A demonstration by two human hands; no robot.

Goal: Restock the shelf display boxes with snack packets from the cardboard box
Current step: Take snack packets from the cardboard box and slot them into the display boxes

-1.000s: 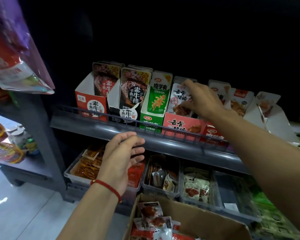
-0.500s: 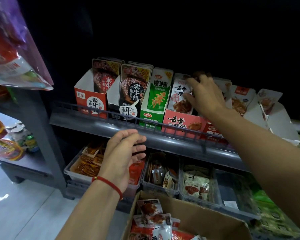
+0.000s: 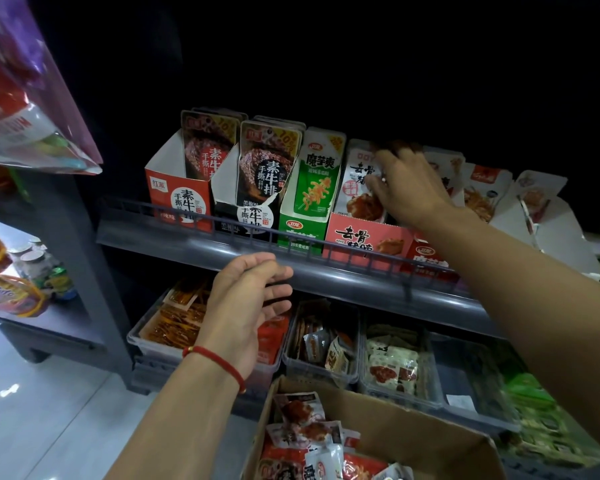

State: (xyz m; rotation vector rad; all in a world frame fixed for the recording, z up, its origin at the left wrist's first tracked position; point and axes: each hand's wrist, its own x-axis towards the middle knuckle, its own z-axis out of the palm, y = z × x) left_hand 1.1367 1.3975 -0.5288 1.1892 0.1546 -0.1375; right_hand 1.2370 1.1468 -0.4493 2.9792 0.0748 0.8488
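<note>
My right hand (image 3: 409,188) reaches into the pink display box (image 3: 364,237) on the upper shelf. Its thumb is in front of the white snack packets (image 3: 355,181) standing there and its fingers curl over their tops. My left hand (image 3: 246,306), with a red string at the wrist, hovers open and empty just below the shelf's front rail (image 3: 326,268). The brown cardboard box (image 3: 413,431) sits at the bottom, with several red-and-white loose packets (image 3: 302,424) in it.
Left of the pink box stand a green display box (image 3: 298,233), a black one (image 3: 253,220) and a red one (image 3: 174,199), all with packets. Opened white boxes (image 3: 541,216) stand to the right. Clear bins (image 3: 323,344) of snacks line the lower shelf. A hanging bag (image 3: 25,98) juts in at upper left.
My right hand has moved further onto the white packets in the pink box and closed over their tops. My left hand stays nearly still below the rail.
</note>
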